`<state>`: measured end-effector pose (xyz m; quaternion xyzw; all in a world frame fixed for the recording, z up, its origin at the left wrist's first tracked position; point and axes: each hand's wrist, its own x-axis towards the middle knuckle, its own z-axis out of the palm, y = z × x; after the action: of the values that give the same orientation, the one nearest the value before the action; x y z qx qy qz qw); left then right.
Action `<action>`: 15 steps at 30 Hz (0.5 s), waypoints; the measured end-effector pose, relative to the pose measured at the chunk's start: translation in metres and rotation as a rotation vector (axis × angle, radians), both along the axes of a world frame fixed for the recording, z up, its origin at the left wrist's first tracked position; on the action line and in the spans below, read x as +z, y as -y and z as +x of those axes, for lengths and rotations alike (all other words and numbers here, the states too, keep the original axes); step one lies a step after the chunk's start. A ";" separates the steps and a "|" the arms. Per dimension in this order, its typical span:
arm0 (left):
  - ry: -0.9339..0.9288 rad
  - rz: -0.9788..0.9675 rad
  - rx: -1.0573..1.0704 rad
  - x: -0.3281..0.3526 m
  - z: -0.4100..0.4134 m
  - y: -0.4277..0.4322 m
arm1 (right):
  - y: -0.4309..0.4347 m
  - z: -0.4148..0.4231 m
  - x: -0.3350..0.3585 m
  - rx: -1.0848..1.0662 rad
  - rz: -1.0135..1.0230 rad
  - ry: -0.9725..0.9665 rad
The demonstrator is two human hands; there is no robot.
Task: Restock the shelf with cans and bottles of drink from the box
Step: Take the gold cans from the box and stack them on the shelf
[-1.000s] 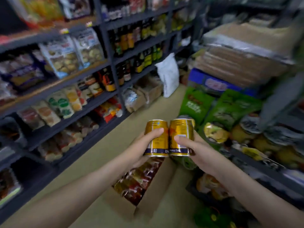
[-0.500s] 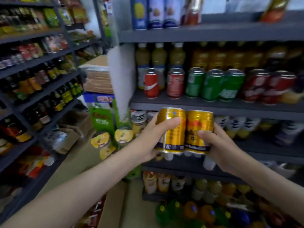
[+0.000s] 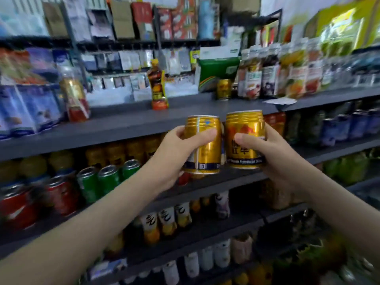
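My left hand (image 3: 174, 153) grips a gold drink can (image 3: 202, 145) and my right hand (image 3: 273, 155) grips a second gold can (image 3: 244, 138). Both cans are upright, side by side and almost touching, held in front of the edge of a grey shelf (image 3: 131, 118). One more gold can (image 3: 224, 89) stands far back on that shelf, beside a green bag (image 3: 218, 73). The box is out of view.
A dark sauce bottle (image 3: 158, 87) and a red-gold bottle (image 3: 74, 95) stand on the same shelf, with blue packs at the left and pouches at the right. Green cans (image 3: 107, 179) and red cans (image 3: 18, 204) fill the shelf below. Lower shelves hold more bottles.
My view has swung up from the floor and box to the upper shelves. Both hands have raised the two gold cans from the lower shelves to the height of the grey shelf.
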<state>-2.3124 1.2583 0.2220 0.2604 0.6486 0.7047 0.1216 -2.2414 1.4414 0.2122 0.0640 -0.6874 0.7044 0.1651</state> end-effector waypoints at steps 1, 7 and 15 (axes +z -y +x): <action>-0.018 0.008 0.007 0.009 -0.004 -0.014 | -0.014 0.001 0.010 -0.031 0.001 -0.035; -0.136 0.040 0.040 0.051 -0.041 -0.079 | -0.096 -0.027 0.043 -0.125 0.067 -0.138; -0.244 -0.102 0.139 0.083 -0.110 -0.142 | -0.186 -0.115 0.074 -0.108 0.259 -0.121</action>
<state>-2.4222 1.4006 0.3049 0.2922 0.7102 0.6405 0.0059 -2.3561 1.6275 0.2865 0.0901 -0.7636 0.5949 0.2342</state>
